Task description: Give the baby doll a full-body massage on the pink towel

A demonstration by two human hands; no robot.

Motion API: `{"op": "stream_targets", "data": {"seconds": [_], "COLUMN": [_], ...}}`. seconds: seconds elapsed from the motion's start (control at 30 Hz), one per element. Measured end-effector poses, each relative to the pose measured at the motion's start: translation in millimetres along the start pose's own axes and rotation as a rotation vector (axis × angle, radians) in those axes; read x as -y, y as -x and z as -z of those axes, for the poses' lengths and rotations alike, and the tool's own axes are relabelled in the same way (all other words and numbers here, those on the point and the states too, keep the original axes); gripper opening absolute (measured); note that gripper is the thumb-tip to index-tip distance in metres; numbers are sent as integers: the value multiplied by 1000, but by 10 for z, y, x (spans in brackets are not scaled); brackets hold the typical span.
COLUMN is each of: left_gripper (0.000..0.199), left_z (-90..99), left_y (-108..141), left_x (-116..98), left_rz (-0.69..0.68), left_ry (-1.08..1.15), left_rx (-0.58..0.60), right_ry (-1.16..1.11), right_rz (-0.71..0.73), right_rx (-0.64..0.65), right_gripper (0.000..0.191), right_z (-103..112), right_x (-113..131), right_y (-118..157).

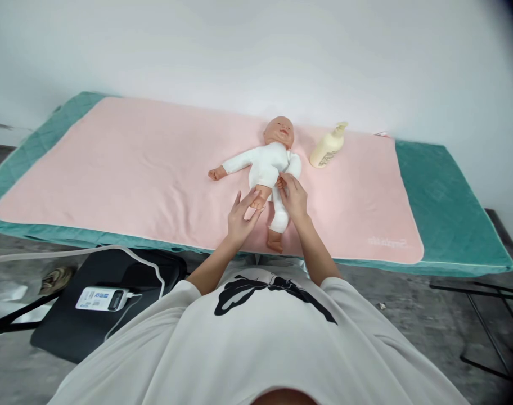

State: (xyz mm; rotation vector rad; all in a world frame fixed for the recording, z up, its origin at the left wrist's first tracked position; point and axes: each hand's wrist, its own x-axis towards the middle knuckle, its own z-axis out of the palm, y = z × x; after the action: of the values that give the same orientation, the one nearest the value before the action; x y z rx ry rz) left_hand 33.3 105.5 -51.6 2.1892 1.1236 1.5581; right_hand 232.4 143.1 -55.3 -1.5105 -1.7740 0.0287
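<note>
A baby doll [268, 160] with a white cloth body lies on its back on a pink mat [155, 163], its head toward the wall. One of its legs is bent up, and the other lies straight toward me. My left hand [239, 220] has its fingers and thumb around the foot of the raised leg. At the inner side of that leg, my right hand [295, 198] is closed, its fingertips at the doll's small hand, which they partly cover. A cream pump bottle [327, 147] lies tilted on the mat, right of the doll's head.
Under the mat is a green quilted pad [446, 208] on a long table against a white wall. At lower left, a black chair [66, 332] bears a white power bank [101, 298] with cables. A black metal frame [488, 326] stands at lower right.
</note>
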Motion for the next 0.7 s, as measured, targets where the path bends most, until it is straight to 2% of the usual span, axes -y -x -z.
{"op": "stream_targets", "data": {"seconds": [0.2,0.4,0.53,0.7], "left_gripper": [39,37,33,30], "left_z": [-20,5,52,141], "left_y": [28,146,337,659], "left_x": [-7,6,38,75], "left_rz": [37,35,49,42], "left_ry": [4,-3,-44,-56], "left_rx": [17,27,36,6], "right_ry": [-44,-109,-131,-221], "right_rz": [-13,-42,-98,-234], "right_rx": [28,-68,-170,-298], "right_gripper": [36,35,37,44], "right_z": [8,82,186,325], "right_x": [-13,-61,-184,-462], "right_y": [6,28,53,141]}}
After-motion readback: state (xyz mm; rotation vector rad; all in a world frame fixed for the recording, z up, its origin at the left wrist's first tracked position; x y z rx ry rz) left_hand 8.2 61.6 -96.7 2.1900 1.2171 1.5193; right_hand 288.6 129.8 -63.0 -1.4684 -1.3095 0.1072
